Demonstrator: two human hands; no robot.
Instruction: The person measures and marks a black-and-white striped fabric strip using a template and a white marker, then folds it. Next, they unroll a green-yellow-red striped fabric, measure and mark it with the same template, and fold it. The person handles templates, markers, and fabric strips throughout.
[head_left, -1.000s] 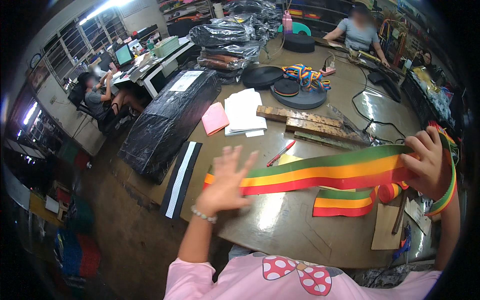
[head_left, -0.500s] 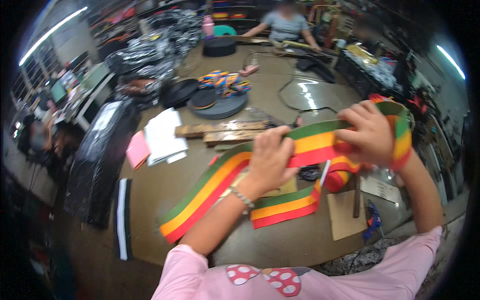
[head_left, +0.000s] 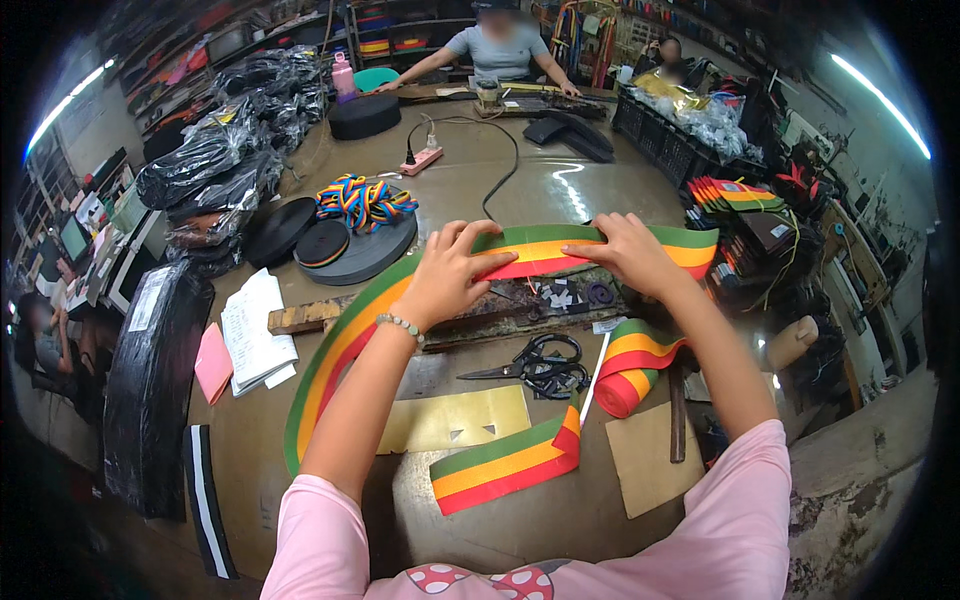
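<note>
A long webbing strap (head_left: pixel 540 236), striped green, yellow and red, stretches between my hands above the table. My left hand (head_left: pixel 455 272) grips its lower edge between thumb and fingers, and from there the strap curves down along my left forearm. My right hand (head_left: pixel 628 255) pinches it farther right, where its end sticks out past the wrist. Under the strap is a dark, worn wooden bar (head_left: pixel 500 322) with small scraps on it. Black-handled scissors (head_left: pixel 548 372) lie nearer me. A roll of the same webbing (head_left: pixel 622 392) and a shorter loose piece (head_left: pixel 505 470) lie on the table.
Coiled grey webbing (head_left: pixel 375 255) and a multicoloured bundle (head_left: pixel 365 203) sit at left, by papers (head_left: pixel 258 325). A pink power strip (head_left: pixel 421 160) with a black cable lies farther back. A yellow template (head_left: pixel 455 415) and brown cardboard (head_left: pixel 640 465) are near me. Co-workers sit beyond.
The strap is now drawn out straighter between my hands, and my right hand has moved left and lowered its loop. The view has shifted, showing the scissors and worn bar more plainly.
</note>
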